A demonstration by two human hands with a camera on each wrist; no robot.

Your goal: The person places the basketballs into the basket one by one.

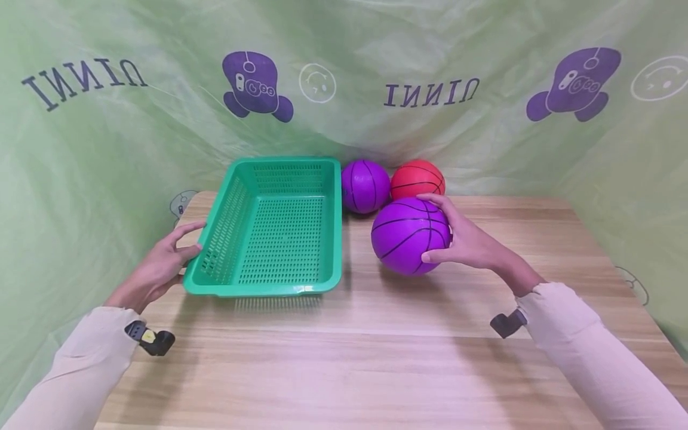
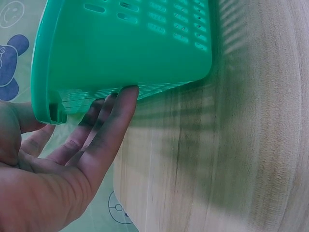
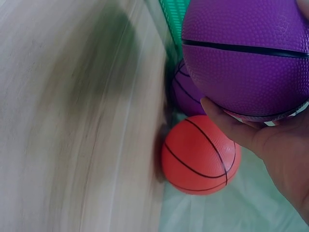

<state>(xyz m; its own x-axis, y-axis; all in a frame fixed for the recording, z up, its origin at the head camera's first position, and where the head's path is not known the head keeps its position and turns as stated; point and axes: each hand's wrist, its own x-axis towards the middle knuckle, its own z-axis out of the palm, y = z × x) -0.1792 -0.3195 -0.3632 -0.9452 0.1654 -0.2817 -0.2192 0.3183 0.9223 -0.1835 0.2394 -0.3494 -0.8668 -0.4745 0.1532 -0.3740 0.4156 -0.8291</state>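
A green plastic basket [image 1: 279, 291] with perforated walls stands left of centre, its inside bare. My left hand [image 1: 161, 263] holds its left side; the thumb is at the rim and the fingers [image 2: 113, 128] lie against the outer wall. Part of that thumb is hidden behind the rim in the left wrist view. My right hand [image 1: 464, 239] grips a purple toy basketball [image 1: 405, 236] from its right side, thumb in front and fingers behind. This ball is raised off the table, right of the basket.
Behind the held ball, a second purple basketball [image 1: 365, 185] sits beside the basket's right wall, and a red basketball [image 1: 419, 176] sits to its right. Green printed fabric [image 1: 355, 125] hangs around the wooden table [image 1: 344, 370].
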